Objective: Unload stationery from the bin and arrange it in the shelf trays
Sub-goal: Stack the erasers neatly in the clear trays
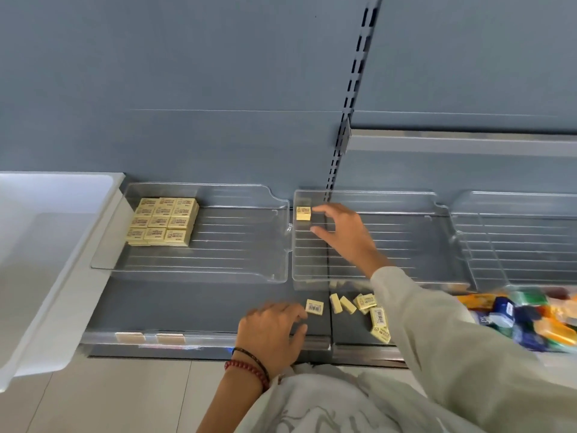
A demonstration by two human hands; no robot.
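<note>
Clear plastic tray (pixel 406 245) in the middle of the grey shelf (pixel 187 304), with one yellow pack (pixel 303 213) lying flat in its back left corner. Right hand (pixel 346 235) over this tray, just beside the pack, fingers spread and thumb apart, gripping nothing. Left hand (pixel 271 334) low at the front of the shelf, palm down, fingers loosely bent, near a loose pack with barcode (pixel 314 306). More loose packs (pixel 365 303) scattered before the middle tray. In the left tray (pixel 237 245), a neat block of packs (pixel 164 221) at the back left. Coloured stationery (pixel 530 317) heaped at far right; white tub (pixel 46 245) at far left.
</note>
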